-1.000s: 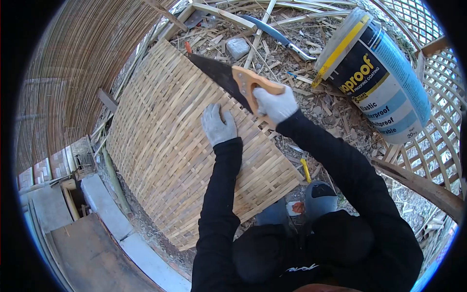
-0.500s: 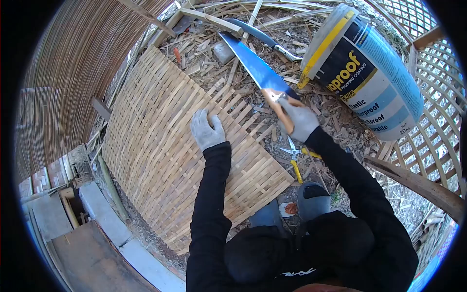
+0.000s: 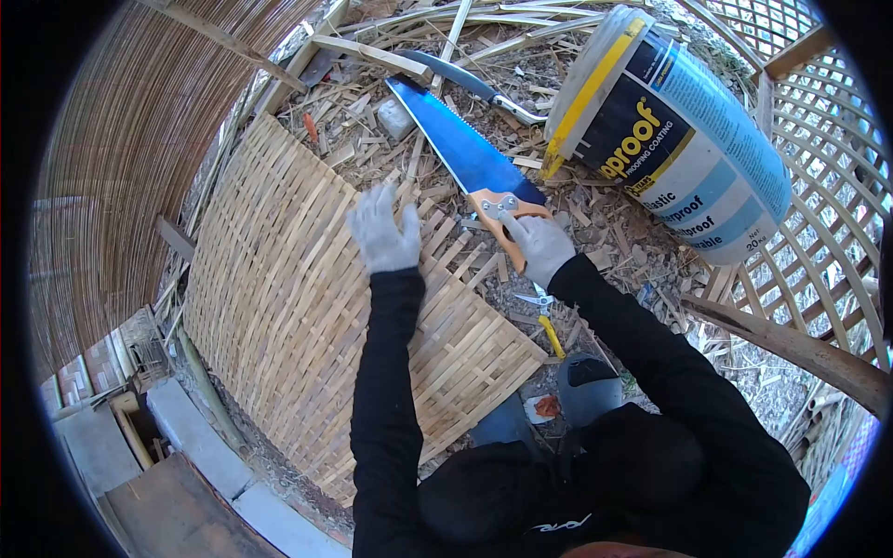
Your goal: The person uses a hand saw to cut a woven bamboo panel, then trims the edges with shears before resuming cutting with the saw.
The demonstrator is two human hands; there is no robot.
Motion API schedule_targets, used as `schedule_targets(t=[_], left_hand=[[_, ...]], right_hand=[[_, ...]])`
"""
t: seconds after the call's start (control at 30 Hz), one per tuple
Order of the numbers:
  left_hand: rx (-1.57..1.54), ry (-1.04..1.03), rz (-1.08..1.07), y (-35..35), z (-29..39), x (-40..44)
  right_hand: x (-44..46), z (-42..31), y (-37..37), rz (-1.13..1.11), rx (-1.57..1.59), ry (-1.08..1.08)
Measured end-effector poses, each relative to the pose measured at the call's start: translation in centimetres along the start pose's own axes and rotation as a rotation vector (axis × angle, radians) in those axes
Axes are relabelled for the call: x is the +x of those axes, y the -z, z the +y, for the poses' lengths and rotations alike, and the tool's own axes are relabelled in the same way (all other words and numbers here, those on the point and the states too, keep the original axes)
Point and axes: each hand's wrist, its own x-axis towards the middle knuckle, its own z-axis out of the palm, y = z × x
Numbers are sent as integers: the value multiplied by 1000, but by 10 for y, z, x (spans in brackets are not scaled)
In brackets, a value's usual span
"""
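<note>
My left hand (image 3: 384,231), in a grey glove, rests with fingers spread on a woven bamboo panel (image 3: 307,307), near its ragged upper edge where loose strip ends stick out. My right hand (image 3: 541,247), gloved too, is closed round the wooden handle of a hand saw (image 3: 470,153). The saw's blue blade points away to the upper left, over the littered ground beyond the panel's edge. Below my right hand lies a pair of snips (image 3: 551,333) with yellow handles, partly hidden by the arm.
A big bucket of waterproofing coating (image 3: 679,139) lies tilted at the right. Beyond the saw is a curved blade tool (image 3: 474,84). Bamboo scraps cover the ground. A reed screen (image 3: 139,167) stands left, a lattice (image 3: 828,186) right, and grey blocks (image 3: 200,437) lie lower left.
My left hand has slid forward towards the panel's ragged edge, its fingers spread. The saw, still in my right hand, has shifted a little left. The whole view has moved slightly.
</note>
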Motion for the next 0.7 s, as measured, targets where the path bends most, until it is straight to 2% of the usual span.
schedule_targets(t=[0.07, 0.17, 0.2, 0.27, 0.4, 0.43, 0.53, 0.57, 0.67, 0.7], left_hand=[[79, -4, -46, -19, -4, 25], [191, 189, -231, -41, -15, 51], [214, 226, -339, -45, -18, 57], [255, 298, -551, -49, -24, 68], [-77, 466, -302, -57, -40, 60], [-215, 488, -178, -59, -48, 61], [-646, 679, -50, -57, -65, 48], [-746, 639, -12, -54, -78, 46], [-926, 757, 136, -46, -93, 40], [-778, 684, 140, -45, -109, 34]], right_hand=[[0, -1, 2, -26, -5, -21], [3, -6, 8, -110, -1, -80], [3, -7, 9, -144, 2, -103], [2, -6, 6, -60, 16, -63], [2, -6, 6, -61, 11, -63], [1, -7, 7, -65, 10, -69], [3, -8, 8, -77, 13, -74], [3, -7, 8, -86, 14, -77], [2, -6, 7, -79, 12, -74], [1, -5, 6, -70, 11, -70]])
